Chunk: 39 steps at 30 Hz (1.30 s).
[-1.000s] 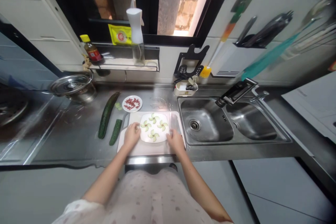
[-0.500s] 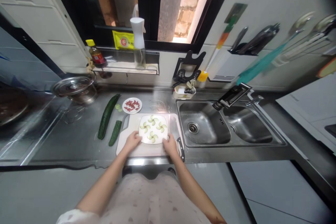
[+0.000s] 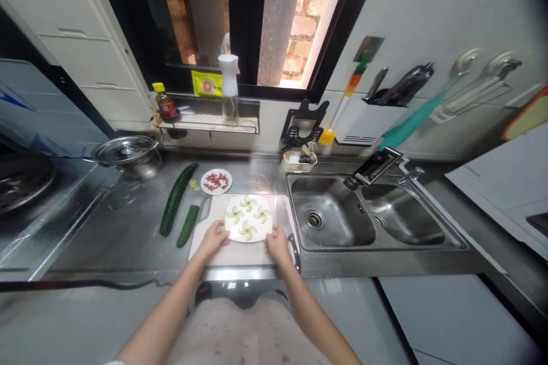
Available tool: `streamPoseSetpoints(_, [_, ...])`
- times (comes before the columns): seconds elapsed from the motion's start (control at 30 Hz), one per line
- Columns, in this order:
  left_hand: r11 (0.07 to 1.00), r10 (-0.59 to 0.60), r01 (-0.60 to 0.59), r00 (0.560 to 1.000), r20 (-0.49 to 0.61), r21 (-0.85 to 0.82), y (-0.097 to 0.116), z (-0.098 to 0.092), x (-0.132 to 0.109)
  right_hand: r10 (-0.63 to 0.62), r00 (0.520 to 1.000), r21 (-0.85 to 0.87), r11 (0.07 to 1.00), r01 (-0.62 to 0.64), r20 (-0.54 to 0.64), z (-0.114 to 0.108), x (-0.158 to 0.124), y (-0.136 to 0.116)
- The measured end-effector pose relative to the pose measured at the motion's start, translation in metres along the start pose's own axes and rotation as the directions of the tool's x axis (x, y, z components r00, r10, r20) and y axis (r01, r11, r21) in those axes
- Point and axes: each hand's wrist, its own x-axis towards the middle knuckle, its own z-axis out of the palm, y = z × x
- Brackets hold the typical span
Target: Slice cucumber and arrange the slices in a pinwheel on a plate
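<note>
A white plate (image 3: 249,232) with cucumber slices arranged in pinwheel shapes sits on a white cutting board (image 3: 240,253) at the counter's front edge. My left hand (image 3: 214,237) grips the plate's near left rim, fingers curled on it. My right hand (image 3: 278,243) grips the near right rim the same way. A knife (image 3: 294,245) with a black handle lies on the board just right of my right hand.
A whole cucumber (image 3: 176,197) and a shorter piece (image 3: 188,225) lie left of the board. A small plate of red bits (image 3: 216,181) sits behind. The double sink (image 3: 368,219) is at right, a lidded pot (image 3: 127,153) at far left, a soap dish (image 3: 298,160) behind.
Both hands slid from the plate's sides to its near corners. The view pulled back and tilted up, so the counter looks smaller and lower in the frame.
</note>
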Motion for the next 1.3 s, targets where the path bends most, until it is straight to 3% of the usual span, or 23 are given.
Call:
streamPoseSetpoints(0.23, [0.993,0.034,-0.025,0.996,0.087,-0.112,0.027,-0.008,-0.027,-0.051,0.996,0.221,0.975,0.033,0.073,-0.016,-0.014,-0.022])
streamPoseSetpoints(0.53, [0.994,0.030,-0.028,0.999,0.019,-0.101,0.054,-0.008,-0.063,-0.066,0.992,0.325,0.945,0.027,0.111,-0.033,-0.043,-0.047])
streamPoseSetpoints(0.87, [0.988,0.007,-0.010,1.000,-0.026,-0.156,0.048,-0.005,-0.065,0.023,0.994,0.456,0.887,-0.070,0.109,-0.039,-0.054,-0.058])
streamPoseSetpoints(1.1, [0.979,-0.005,0.009,1.000,0.016,-0.205,0.039,0.008,-0.076,0.137,0.920,0.639,0.682,-0.356,0.366,-0.034,-0.058,-0.058])
streamPoseSetpoints(1.3, [0.982,0.028,-0.004,0.992,0.125,-0.187,0.027,0.027,-0.091,0.173,0.922,0.707,0.598,-0.378,0.347,-0.040,-0.063,-0.043])
